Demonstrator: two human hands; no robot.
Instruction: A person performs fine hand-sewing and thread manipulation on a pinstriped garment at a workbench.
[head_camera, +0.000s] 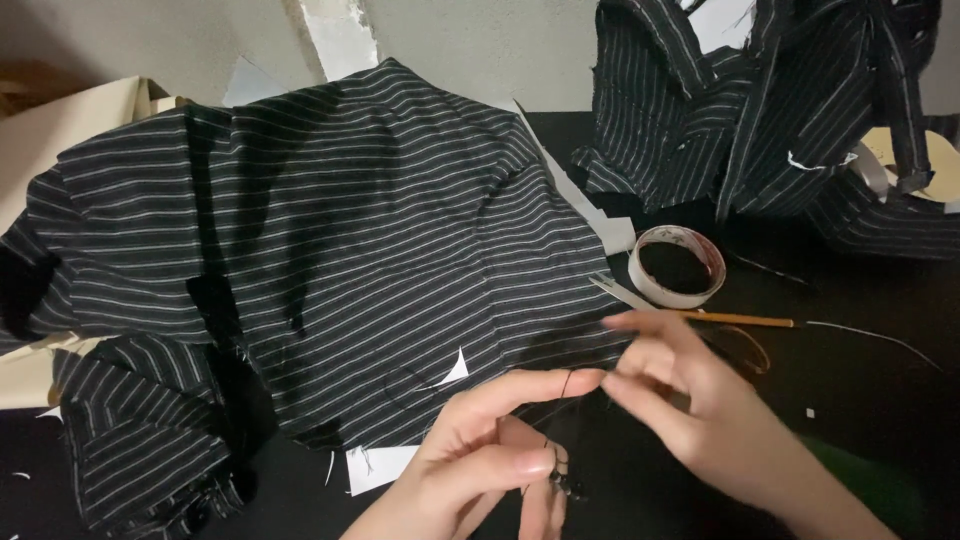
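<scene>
A thin black thread (565, 383) runs between the fingertips of both hands, taut near the top and trailing down in a loose strand toward the lower edge. The black cloth (350, 250) with fine white stripes lies spread and rumpled on the dark table, its lower hem just beside the thread.

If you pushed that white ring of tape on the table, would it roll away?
Probably not. The tape roll lies flat on its side on the dark table, so a push would likely just slide it. Stood on its edge, it could roll. It looks thin and hollow, so it is likely light and easy to lift.
</scene>
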